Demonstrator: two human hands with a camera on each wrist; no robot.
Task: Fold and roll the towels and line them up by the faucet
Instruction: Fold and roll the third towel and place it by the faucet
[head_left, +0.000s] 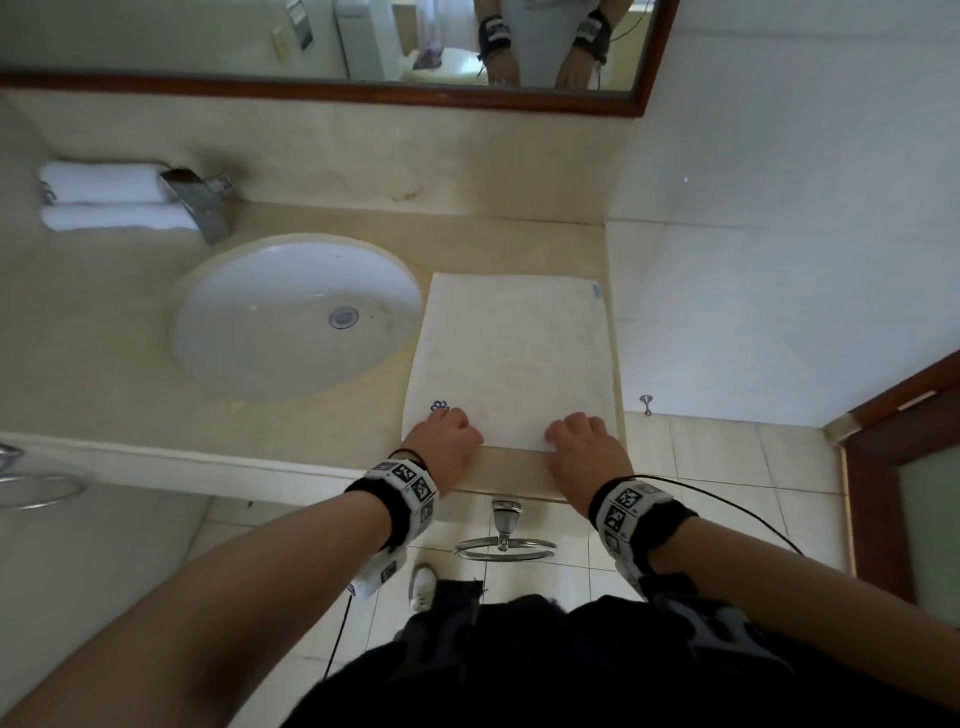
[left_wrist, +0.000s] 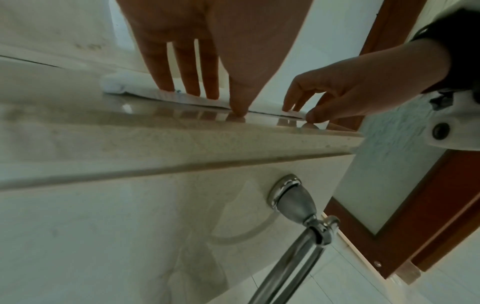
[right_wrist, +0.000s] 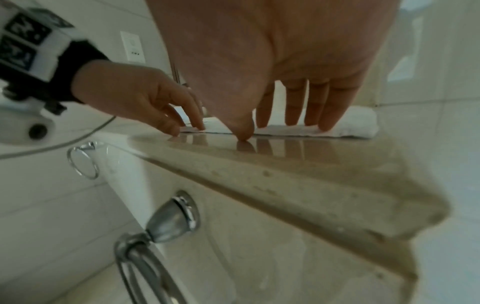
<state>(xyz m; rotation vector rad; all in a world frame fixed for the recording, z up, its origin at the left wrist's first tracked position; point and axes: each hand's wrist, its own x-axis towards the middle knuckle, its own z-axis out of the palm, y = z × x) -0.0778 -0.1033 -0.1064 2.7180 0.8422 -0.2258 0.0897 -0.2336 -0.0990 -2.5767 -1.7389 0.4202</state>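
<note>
Towel (head_left: 511, 358), white and folded into a long flat rectangle, lies on the beige desk (head_left: 130, 338), stretching away from both hands toward the back wall, with a small blue mark just beyond the left fingers. Left of the left hand, the round white sink (head_left: 249, 332) is sunk into the desk. Far beyond it, two rolled towels (head_left: 104, 200) lie side by side just left of the chrome faucet (head_left: 200, 205). Below the hands, a chrome towel ring (head_left: 505, 545) hangs from the desk's front face.

Left hand (head_left: 447, 441) rests on the near left end of the towel; in its wrist view the fingers (left_wrist: 187, 67) reach straight down onto the cloth and the thumb tip touches the bare desk just before the towel's edge. Right hand (head_left: 584, 449) sits on the near right end in the same way, fingers (right_wrist: 314, 102) extended onto the towel, thumb tip on the desk. Neither hand curls round the cloth; both press flat-fingered on its near edge.
</note>
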